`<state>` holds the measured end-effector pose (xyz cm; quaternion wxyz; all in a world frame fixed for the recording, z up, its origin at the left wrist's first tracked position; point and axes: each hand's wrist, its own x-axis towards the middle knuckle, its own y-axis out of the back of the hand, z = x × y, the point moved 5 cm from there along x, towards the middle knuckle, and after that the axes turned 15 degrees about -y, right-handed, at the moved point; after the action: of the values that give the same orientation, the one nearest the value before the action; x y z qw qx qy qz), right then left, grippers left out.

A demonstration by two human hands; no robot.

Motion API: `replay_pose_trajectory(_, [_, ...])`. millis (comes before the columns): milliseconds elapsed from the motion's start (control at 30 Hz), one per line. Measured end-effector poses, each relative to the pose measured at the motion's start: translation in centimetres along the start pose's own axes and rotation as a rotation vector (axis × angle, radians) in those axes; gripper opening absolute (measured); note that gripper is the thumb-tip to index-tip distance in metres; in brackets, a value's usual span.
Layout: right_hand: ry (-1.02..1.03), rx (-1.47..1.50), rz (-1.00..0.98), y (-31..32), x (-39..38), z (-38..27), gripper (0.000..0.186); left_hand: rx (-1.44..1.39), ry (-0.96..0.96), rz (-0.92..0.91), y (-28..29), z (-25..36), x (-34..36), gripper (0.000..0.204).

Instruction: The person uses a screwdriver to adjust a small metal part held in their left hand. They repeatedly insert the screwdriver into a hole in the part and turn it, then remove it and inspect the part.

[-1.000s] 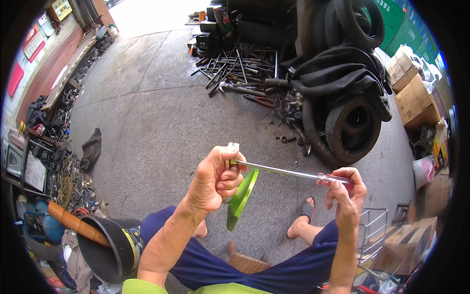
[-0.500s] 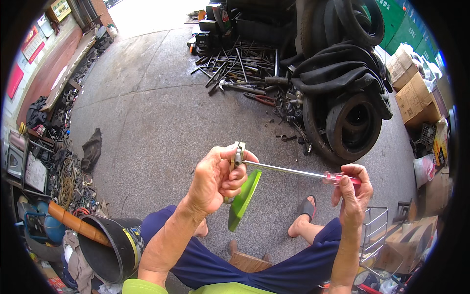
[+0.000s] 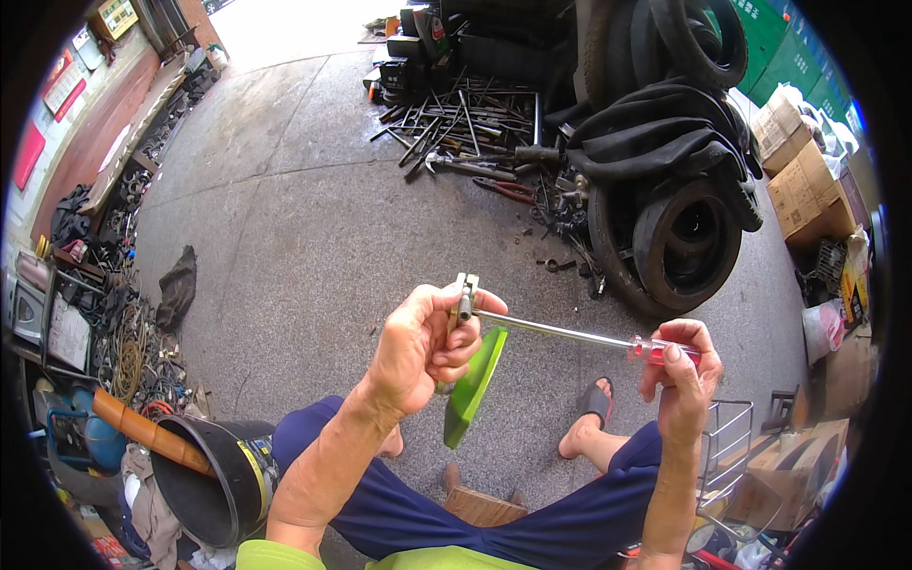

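My left hand is closed around a small metal fitting and holds it up in front of me. A flat, bright green piece hangs just below that hand; how it joins the fitting is hidden by the fingers. My right hand grips the clear and red handle of a long screwdriver between thumb and fingers. Its steel shaft runs left to the fitting, where the tip meets it beside my left fingertips. Whether the tip sits in a screw cannot be made out.
Bars and hand tools lie heaped on the floor ahead, beside piled black tyres. A black bucket stands at my left, a wire basket at my right. Between my legs is a small wooden stool.
The fingers of my right hand have shifted slightly around the screwdriver handle. My left hand and the fitting stay almost where they were.
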<state>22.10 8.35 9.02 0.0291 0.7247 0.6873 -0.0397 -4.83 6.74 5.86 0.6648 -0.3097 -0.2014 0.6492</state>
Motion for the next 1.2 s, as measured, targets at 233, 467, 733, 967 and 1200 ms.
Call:
replay_pose_trajectory(233, [-0.064,0.021,-0.066,1.2,0.5,0.5,0.026,0.018,-0.001,-0.037,0.2,-0.1,-0.1,0.046])
replay_pose_trajectory(467, [-0.057,0.089,-0.024,1.2,0.5,0.6,0.024,0.028,-0.088,0.083,0.1,0.3,0.0,0.04])
replay_pose_trajectory(733, [0.018,0.184,0.167,1.8,1.1,0.6,0.027,-0.1,-0.03,0.083,-0.2,-0.3,0.0,0.033])
replay_pose_trajectory(967, [0.082,0.167,0.47,3.9,0.8,-0.8,0.024,0.171,-0.213,0.169,0.8,1.5,0.2,0.026])
replay_pose_trajectory(1200, [0.245,-0.04,0.313,-0.5,-1.5,-0.4,0.014,0.316,-0.155,0.006,-1.5,-0.8,-0.2,0.025])
